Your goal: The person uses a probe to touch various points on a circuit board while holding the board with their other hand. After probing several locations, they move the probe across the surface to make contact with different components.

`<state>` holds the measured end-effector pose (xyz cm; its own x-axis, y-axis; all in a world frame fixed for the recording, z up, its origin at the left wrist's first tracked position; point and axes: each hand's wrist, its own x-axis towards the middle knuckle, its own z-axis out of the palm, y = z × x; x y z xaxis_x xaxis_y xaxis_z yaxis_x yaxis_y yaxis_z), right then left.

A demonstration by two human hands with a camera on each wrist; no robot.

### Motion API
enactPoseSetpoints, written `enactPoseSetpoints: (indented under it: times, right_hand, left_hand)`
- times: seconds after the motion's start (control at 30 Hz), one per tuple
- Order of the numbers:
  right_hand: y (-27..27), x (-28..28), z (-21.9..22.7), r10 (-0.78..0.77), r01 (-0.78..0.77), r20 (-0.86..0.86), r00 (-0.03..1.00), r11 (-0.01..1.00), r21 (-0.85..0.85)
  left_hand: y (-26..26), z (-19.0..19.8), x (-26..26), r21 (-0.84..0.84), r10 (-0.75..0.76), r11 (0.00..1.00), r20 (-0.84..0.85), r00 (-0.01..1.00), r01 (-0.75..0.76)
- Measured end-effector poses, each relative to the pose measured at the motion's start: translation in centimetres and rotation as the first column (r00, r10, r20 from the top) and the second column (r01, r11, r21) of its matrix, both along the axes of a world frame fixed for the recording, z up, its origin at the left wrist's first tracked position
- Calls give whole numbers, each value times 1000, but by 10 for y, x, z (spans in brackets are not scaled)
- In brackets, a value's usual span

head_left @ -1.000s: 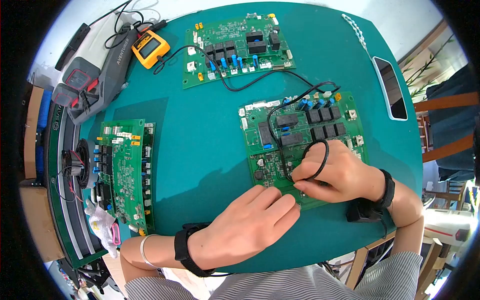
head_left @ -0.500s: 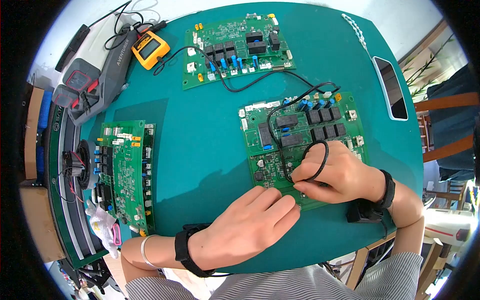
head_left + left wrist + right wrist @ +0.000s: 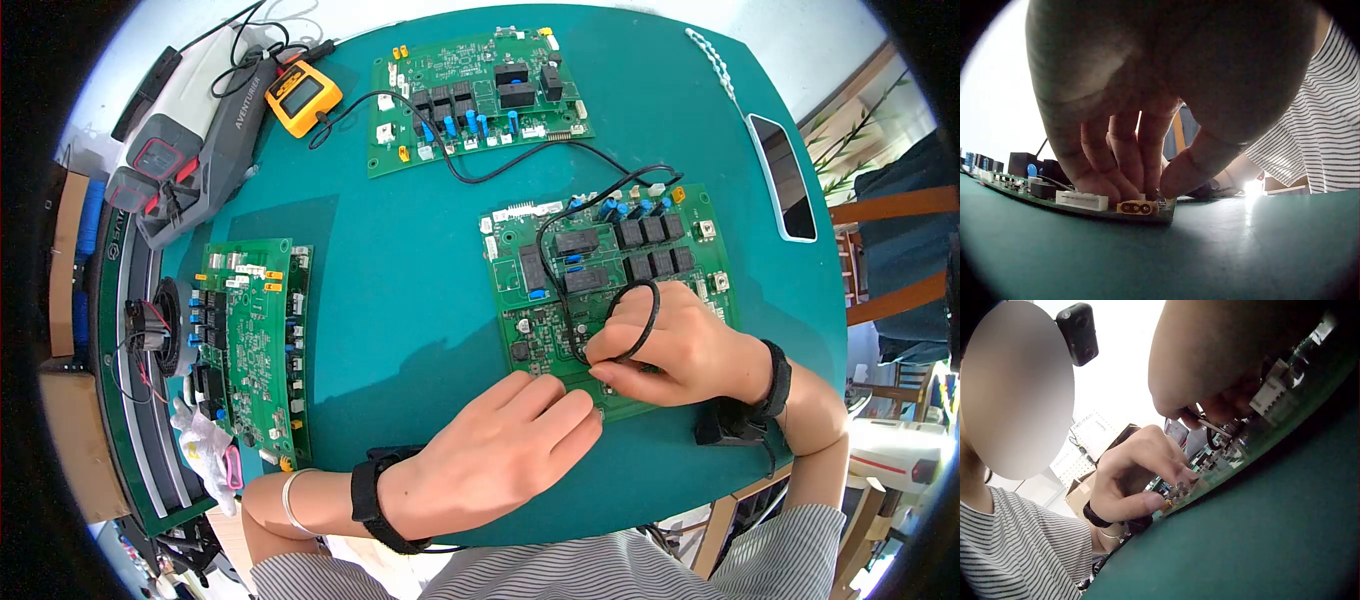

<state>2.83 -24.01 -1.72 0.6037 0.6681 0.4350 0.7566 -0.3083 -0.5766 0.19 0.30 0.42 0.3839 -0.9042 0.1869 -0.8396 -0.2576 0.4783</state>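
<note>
A green circuit board point(image 3: 545, 345) with black relays and blue capacitors lies under both hands at the table's front right. My left hand point(image 3: 490, 450) is at its near left corner; in the left wrist view, thumb and fingertips pinch the corner by a small metal part point(image 3: 1161, 201), beside a yellow connector point(image 3: 1135, 207). Over the board's near half, my right hand point(image 3: 680, 345) grips the end of a black cable point(image 3: 543, 255), which loops over the fingers. A slim pale piece point(image 3: 1215, 428) shows beneath those fingers in the right wrist view; I cannot tell what it is.
The cable runs back to a yellow device with a screen point(image 3: 303, 98). A second circuit board point(image 3: 480, 75) lies at the back, stacked boards point(image 3: 250, 340) at the left. A phone point(image 3: 780, 178) rests at the right edge. Grey equipment point(image 3: 205, 150) borders the left side.
</note>
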Motion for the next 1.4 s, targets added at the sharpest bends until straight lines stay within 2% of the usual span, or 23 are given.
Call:
enactPoseSetpoints:
  times: [1.4]
  right_hand:
    - [0,0,1,-7,6,-31,1000,1000,-3]
  left_hand:
    - [0,-2,0,-12,14,1000,-15,1000,-14]
